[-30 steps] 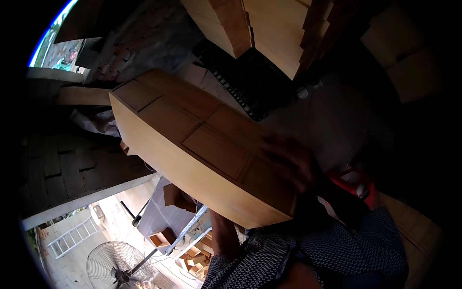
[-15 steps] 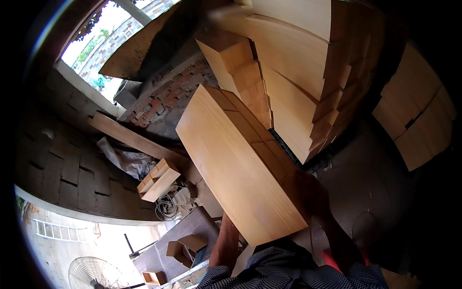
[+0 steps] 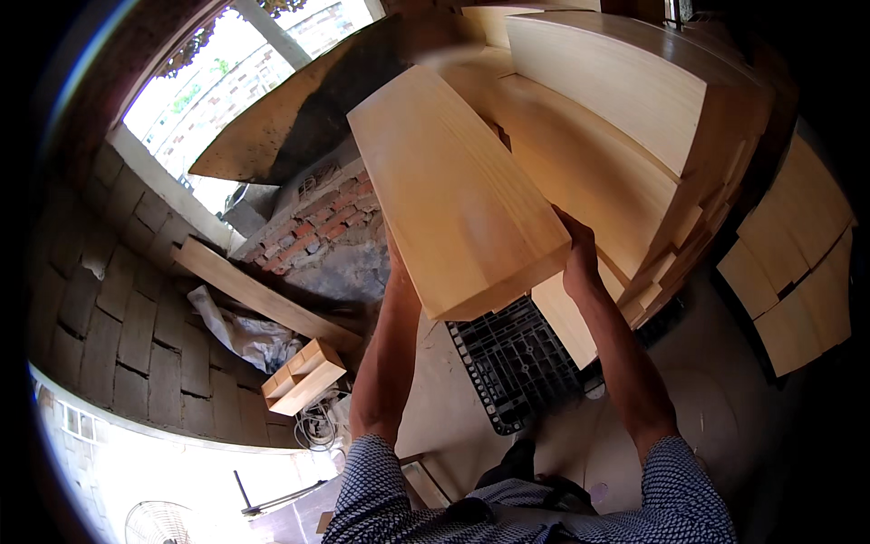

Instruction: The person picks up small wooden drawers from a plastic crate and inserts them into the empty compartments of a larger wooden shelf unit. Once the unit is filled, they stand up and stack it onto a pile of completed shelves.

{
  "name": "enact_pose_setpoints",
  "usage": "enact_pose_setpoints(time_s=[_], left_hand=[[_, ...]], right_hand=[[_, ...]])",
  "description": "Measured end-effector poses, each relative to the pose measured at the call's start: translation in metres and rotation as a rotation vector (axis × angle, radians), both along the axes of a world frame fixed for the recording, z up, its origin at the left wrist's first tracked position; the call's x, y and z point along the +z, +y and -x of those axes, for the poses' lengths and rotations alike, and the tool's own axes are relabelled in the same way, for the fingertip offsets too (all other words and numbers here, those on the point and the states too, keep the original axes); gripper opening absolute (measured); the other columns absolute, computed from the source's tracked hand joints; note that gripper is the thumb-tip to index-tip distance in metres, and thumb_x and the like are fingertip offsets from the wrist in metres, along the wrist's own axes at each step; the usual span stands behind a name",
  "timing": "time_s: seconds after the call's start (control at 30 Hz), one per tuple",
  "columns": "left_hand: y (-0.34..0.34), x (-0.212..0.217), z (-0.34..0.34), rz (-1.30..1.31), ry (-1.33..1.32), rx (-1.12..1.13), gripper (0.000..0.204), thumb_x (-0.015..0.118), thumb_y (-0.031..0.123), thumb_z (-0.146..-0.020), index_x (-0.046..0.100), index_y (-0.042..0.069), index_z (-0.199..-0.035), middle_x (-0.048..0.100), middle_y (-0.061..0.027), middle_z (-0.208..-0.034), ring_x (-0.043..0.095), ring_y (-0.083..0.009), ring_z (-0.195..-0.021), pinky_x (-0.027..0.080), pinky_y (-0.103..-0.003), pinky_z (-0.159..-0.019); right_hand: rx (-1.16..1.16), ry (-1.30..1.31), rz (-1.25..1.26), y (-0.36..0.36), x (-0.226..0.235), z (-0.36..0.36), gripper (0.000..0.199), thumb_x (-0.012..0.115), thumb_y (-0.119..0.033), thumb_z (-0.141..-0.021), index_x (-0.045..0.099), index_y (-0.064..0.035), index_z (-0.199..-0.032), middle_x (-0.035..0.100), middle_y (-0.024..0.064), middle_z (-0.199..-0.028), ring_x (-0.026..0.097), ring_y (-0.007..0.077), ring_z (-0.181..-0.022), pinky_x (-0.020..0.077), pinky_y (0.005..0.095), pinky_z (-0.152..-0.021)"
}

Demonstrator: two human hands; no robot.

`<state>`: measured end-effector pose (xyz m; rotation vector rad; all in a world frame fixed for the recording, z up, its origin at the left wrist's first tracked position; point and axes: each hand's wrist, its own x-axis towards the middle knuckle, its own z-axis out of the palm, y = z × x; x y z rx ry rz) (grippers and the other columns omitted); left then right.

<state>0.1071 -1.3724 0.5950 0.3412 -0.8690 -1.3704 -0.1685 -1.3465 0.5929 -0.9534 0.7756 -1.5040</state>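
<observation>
A long, pale wooden box (image 3: 458,190) is held out in front of me, its far end raised toward the stacks and its smooth broad face up. My right hand (image 3: 577,247) grips its near right corner, fingers curled over the edge. Along the left side, my left hand (image 3: 395,261) supports it; most of those fingers are hidden by the box. Just beyond and to the right rises a stack of similar wooden pieces (image 3: 598,172). Below the box's near end lies a black plastic pallet (image 3: 512,367) on the floor.
More wooden boxes (image 3: 788,254) stand at the far right. On the left are a small compartmented wooden box (image 3: 308,376), a plank (image 3: 267,295), crumpled white sheeting (image 3: 237,334) and coiled wire (image 3: 315,426). A broken brick wall (image 3: 317,227) is behind; a fan (image 3: 159,524) stands lower left.
The box has moved up and away from my body, toward the stack, and turned so its divided side no longer shows. My arms have stretched forward, and the black pallet has come into fuller view.
</observation>
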Motion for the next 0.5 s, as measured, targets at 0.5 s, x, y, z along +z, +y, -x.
enact_pose_setpoints(time_s=[0.5], left_hand=[[-0.25, 0.017, -0.056, 0.009, -0.054, -0.035, 0.052, 0.049, 0.046, -0.115, 0.058, 0.01, -0.152, 0.068, -0.0098, -0.143, 0.068, -0.0273, -0.129, 0.059, -0.047, -0.106]], right_hand=[[-0.069, 0.015, -0.005, -0.203, 0.011, -0.047, 0.084, 0.045, -0.073, -0.11, 0.057, -0.0028, -0.155, 0.061, 0.0092, -0.153, 0.053, 0.02, -0.144, 0.0387, 0.0402, -0.121]])
